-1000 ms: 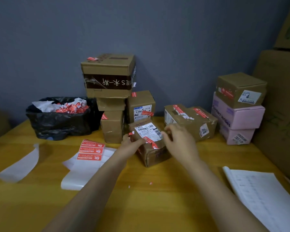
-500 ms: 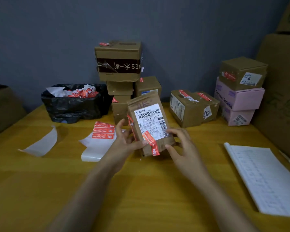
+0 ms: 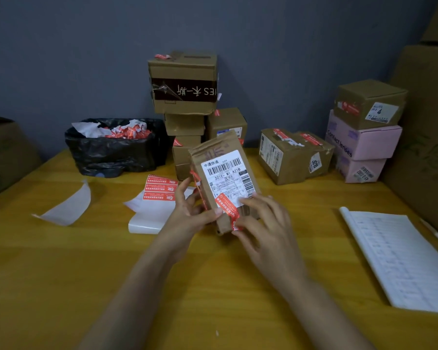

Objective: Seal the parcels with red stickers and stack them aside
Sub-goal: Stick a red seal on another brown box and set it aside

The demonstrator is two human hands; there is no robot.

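Head view: a brown parcel [image 3: 221,183] is held tilted above the table [image 3: 61,286], label facing up. It's gripped on its left edge by the left hand [image 3: 190,213], thumb pressed at a red sticker [image 3: 228,210] over the lower edge. The right hand [image 3: 266,233] is laid against the lower right, fingers loosely curled on it. Spare stickers [image 3: 159,189] are left on a sheet just beside; sealed boxes [image 3: 185,107] are stacked behind.

Wood table [image 3: 61,286]: parcel stacks [image 3: 185,152], bin bag [image 3: 111,152], sticker sheets [image 3: 159,189], notebook [image 3: 400,261].
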